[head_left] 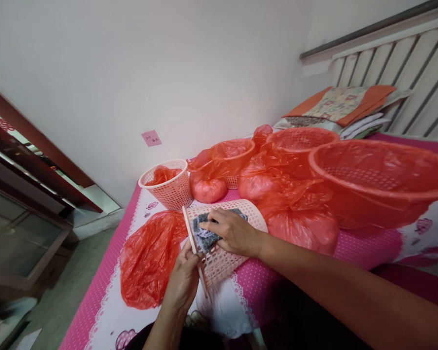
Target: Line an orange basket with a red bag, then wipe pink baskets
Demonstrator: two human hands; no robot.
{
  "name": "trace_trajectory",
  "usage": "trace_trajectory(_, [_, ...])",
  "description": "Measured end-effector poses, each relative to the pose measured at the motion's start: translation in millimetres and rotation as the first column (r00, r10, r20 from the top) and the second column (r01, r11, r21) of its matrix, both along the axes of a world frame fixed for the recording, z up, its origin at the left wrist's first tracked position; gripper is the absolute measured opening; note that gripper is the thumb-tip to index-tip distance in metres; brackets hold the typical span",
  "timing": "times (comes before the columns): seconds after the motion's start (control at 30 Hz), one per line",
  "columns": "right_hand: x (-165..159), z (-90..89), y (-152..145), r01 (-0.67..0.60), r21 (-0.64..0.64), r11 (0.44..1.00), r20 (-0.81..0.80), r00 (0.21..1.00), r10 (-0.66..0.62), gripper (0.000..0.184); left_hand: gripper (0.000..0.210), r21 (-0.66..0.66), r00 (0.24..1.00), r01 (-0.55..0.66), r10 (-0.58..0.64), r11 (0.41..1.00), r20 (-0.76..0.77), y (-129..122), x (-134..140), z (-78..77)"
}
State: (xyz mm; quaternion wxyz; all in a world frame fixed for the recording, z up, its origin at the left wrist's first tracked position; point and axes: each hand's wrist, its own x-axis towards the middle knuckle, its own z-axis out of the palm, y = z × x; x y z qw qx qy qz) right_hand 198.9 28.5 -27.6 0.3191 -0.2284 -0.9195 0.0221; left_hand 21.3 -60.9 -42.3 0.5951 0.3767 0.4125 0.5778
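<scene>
A light pink perforated plastic basket lies on its side in front of me. My left hand grips its rim at the near left, with the fingers partly hidden behind it. On the basket's upward side lies a fuzzy grey-blue cloth. My right hand is on that cloth, its fingers bent over it and pressing it to the basket wall. Just left of the rim, a crumpled red plastic bag rests on the bedding.
Behind stand another pink basket and red-lined baskets. Tied red bags sit among them. A large red-lined basket is at right. Folded bedding lies by the headboard. The bed's left edge drops to the floor.
</scene>
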Motion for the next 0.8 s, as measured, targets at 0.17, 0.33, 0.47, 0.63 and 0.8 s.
trace_trajectory(0.17, [-6.5,1.3,-20.6,-0.020,-0.006,1.000,0.009,1.000,0.020,0.042,0.045,0.020,0.996,-0.091,0.091,0.996,0.001,1.9,2.7,-6.2])
trace_trajectory(0.33, [-11.5,-1.6,-26.0,0.020,0.001,1.000,0.085,0.996,-0.020,0.024,0.054,-0.042,0.997,-0.073,0.072,0.996,-0.029,0.0,6.9,-7.0])
trace_trajectory(0.47, [-10.1,-2.7,-18.9,0.091,0.011,0.996,0.105,0.990,-0.092,0.020,0.068,-0.055,0.998,-0.033,0.031,0.998,-0.047,-1.3,8.3,-6.1])
trace_trajectory(0.63, [-0.2,2.0,-1.4,0.261,-0.085,0.962,0.129,0.960,-0.249,0.025,0.073,-0.067,0.998,-0.050,0.048,0.996,-0.026,-3.1,9.6,-6.7])
trace_trajectory(0.8, [23.5,-5.3,31.7,0.501,-0.193,0.844,0.189,0.863,-0.469,0.031,0.068,-0.067,0.995,-0.098,0.098,0.993,-0.009,-3.8,8.0,-8.7])
